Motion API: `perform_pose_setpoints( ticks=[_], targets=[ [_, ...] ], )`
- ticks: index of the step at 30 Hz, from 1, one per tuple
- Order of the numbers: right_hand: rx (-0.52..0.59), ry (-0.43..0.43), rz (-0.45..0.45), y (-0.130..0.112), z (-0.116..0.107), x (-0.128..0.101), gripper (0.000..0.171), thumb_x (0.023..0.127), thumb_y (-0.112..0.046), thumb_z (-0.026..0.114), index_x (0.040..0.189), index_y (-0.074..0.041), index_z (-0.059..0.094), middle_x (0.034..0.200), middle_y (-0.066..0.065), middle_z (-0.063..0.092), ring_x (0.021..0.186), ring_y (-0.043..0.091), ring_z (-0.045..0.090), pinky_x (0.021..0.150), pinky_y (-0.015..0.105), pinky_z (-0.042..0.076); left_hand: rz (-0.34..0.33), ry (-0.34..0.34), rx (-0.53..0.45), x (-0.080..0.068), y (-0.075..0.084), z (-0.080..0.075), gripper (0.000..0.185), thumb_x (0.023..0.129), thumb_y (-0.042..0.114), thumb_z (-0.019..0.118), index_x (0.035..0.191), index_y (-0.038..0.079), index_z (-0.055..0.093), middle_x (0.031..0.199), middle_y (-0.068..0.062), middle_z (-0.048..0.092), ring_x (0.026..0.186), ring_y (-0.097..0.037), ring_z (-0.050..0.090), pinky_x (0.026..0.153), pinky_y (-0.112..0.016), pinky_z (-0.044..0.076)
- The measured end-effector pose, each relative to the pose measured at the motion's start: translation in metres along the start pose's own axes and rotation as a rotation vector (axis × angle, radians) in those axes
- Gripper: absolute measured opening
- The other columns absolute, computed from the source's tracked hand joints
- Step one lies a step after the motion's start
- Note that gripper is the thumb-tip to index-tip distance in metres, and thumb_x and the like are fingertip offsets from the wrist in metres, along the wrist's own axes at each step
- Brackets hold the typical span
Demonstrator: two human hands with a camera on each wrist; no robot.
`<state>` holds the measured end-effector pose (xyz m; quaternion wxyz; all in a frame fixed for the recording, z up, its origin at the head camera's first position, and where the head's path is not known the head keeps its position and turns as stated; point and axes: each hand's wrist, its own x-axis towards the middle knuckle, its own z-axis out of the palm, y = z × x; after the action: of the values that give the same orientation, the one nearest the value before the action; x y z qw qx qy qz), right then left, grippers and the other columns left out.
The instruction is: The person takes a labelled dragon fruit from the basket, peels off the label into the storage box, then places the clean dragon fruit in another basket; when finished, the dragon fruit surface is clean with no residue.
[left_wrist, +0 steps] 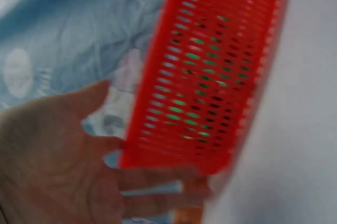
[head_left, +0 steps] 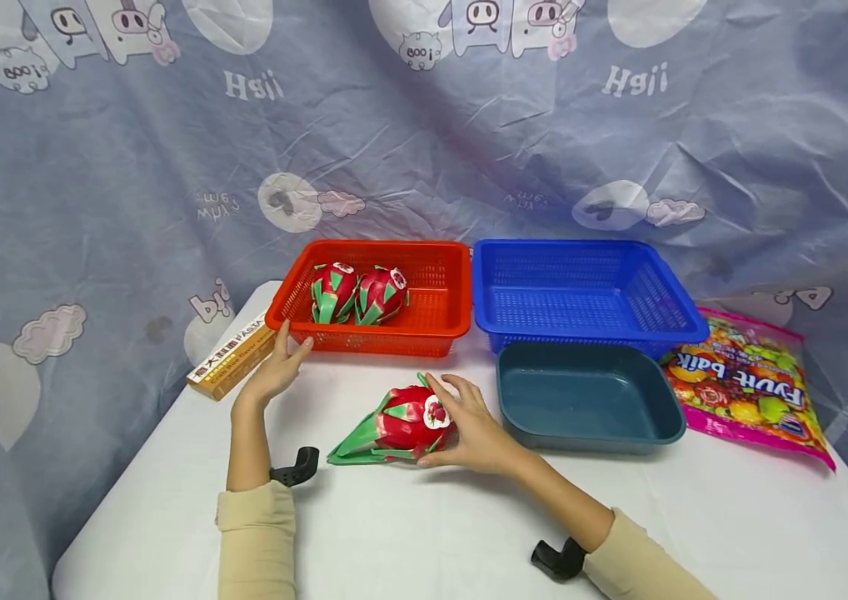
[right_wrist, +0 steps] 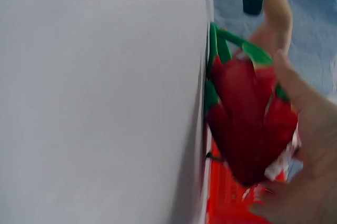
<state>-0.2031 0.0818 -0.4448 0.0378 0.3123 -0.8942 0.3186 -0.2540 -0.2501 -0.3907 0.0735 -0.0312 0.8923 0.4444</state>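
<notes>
Table [head_left: 409, 533], white-covered, before a printed blue curtain [head_left: 424, 150]; it carries everything shown.

Blue basket [head_left: 664, 317], rear right, holding nothing visible. Red basket [head_left: 446, 325], rear centre, just beside the blue one and holding two dragon fruits [head_left: 356, 293] side by side against its left end. Teal tray [head_left: 664, 421], in front of the blue basket and close against it. Candy bag [head_left: 750, 387], lying flat at the right edge, beside the tray. Box [head_left: 225, 367], long and flat, at the left edge near the red basket's corner.

Third dragon fruit [head_left: 401, 421], lying on its side on the table in front of the red basket, leaves pointing left, just left of the tray. Right hand [head_left: 472, 429] is curled over its right end, thumb below and fingers over the top, probably to steady a rounded fruit that would roll. Left hand [head_left: 277, 367], fingers straight and loosely spread, holds nothing; its fingertips reach the red basket's front left corner, seemingly bracing it, with the box just beside.

The red basket's front wall stands between the loose fruit and the two inside.
</notes>
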Motion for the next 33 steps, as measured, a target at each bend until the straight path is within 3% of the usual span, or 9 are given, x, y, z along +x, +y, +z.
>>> perform_pose_setpoints(
  ticks=[2,5,8,11,14,18,24,33],
  targets=[
    [0.137,-0.044,-0.023,0.007,-0.003,-0.003,0.108,0.059,-0.052,0.076,0.144,-0.029,0.015,0.139,0.003,0.03,0.129,0.02,0.026,0.098,0.049,0.033,-0.012,-0.035,0.087,-0.012,0.009,-0.005,0.088,0.084,0.067,0.028,0.14,0.02,-0.021,0.148,-0.022,0.002,0.128,-0.047,0.02,0.096,-0.062,0.024],
    [0.267,-0.065,-0.065,0.016,-0.003,-0.005,0.1,0.064,-0.042,0.076,0.144,-0.026,0.018,0.134,-0.003,0.039,0.123,0.013,0.037,0.097,0.038,0.038,0.006,-0.04,0.222,-0.029,0.025,-0.011,0.087,0.084,0.067,0.028,0.143,0.02,-0.014,0.146,-0.022,0.016,0.126,-0.047,0.025,0.093,-0.063,0.028],
    [0.314,-0.022,-0.094,0.015,-0.002,-0.005,0.093,0.065,-0.034,0.077,0.142,-0.023,0.025,0.129,-0.002,0.046,0.117,0.013,0.044,0.089,0.029,0.045,0.151,-0.074,0.302,-0.043,0.04,-0.004,0.08,0.086,0.061,0.037,0.145,0.021,0.0,0.138,-0.022,0.034,0.122,-0.042,0.036,0.093,-0.059,0.033],
    [0.372,0.037,-0.122,0.007,-0.004,-0.007,0.09,0.065,-0.023,0.079,0.14,-0.014,0.031,0.126,0.006,0.049,0.112,0.02,0.048,0.08,0.029,0.05,0.356,-0.175,0.313,-0.049,0.046,0.021,0.084,0.081,0.055,0.054,0.144,0.031,0.006,0.137,-0.012,0.04,0.122,-0.032,0.041,0.095,-0.053,0.034],
    [0.414,0.077,-0.138,-0.001,-0.008,-0.008,0.087,0.065,-0.015,0.079,0.138,-0.007,0.034,0.123,0.012,0.05,0.109,0.025,0.05,0.074,0.032,0.052,0.526,-0.286,0.3,-0.048,0.044,0.053,0.102,0.068,0.056,0.068,0.143,0.038,0.001,0.143,-0.002,0.03,0.127,-0.024,0.034,0.098,-0.048,0.034],
    [0.44,0.084,-0.11,-0.002,-0.009,-0.008,0.085,0.065,-0.014,0.079,0.137,-0.006,0.035,0.123,0.012,0.05,0.096,0.025,0.055,0.068,0.035,0.053,0.643,-0.331,0.296,-0.038,0.035,0.089,0.117,0.058,0.053,0.076,0.142,0.036,-0.003,0.145,0.001,0.022,0.129,-0.02,0.028,0.098,-0.044,0.036],
    [0.562,0.034,-0.011,0.008,-0.003,-0.011,0.078,0.071,-0.013,0.074,0.138,-0.009,0.035,0.109,0.009,0.048,0.076,0.037,0.05,0.059,0.028,0.049,0.648,-0.275,0.304,-0.03,0.023,0.116,0.116,0.055,0.049,0.081,0.142,0.038,0.005,0.138,0.005,0.034,0.121,-0.014,0.038,0.09,-0.036,0.044],
    [0.544,0.063,-0.004,0.013,-0.001,-0.014,0.076,0.071,-0.017,0.074,0.137,-0.011,0.037,0.094,0.01,0.043,0.069,0.036,0.045,0.052,0.022,0.041,0.666,-0.025,0.338,-0.032,0.016,0.136,0.11,0.049,0.064,0.075,0.14,0.042,0.017,0.13,0.011,0.044,0.113,-0.011,0.047,0.081,-0.039,0.048]
  ],
)
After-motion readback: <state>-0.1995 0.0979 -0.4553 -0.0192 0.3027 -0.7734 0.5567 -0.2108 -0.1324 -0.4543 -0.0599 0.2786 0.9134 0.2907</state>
